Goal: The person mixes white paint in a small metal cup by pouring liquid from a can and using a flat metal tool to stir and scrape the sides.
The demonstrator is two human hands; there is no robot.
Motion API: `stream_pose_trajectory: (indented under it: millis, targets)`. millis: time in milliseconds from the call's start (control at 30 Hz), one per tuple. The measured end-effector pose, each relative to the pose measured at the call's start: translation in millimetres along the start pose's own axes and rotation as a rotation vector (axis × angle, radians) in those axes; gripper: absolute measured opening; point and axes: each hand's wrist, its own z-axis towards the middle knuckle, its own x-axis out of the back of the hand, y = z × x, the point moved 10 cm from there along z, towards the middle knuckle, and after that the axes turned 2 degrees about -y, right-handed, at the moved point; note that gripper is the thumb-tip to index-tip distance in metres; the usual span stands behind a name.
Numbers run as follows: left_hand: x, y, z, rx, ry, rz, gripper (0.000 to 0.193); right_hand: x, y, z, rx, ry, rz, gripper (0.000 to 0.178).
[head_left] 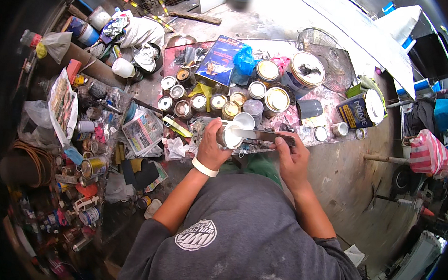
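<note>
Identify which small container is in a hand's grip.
The white-filled container in the left hand, with the flat blade held by the right hand at its mouth; neither hand holds any other container.

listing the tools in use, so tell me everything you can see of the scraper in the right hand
The scraper has a long, flat blade that looks like grey metal, and a dark handle. Gripped by the right hand, it lies nearly level across the picture, pointing left. Its far end reaches over the can in the left hand and looks white there, so its exact edge is unclear.
</note>
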Motion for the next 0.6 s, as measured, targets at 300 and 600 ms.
stream_pose_trajectory:
  millis: [300,600]
  targets:
    - [2,11,1,-0.034,-0.042,0.09,0.087,-5,4,-5,-0.02,0.02,0.028,0.018]
    - [-3,28,7,-0.117,-0.077,0.233,0.084,2,104,-4,-0.373,0.101,0.332,0.019]
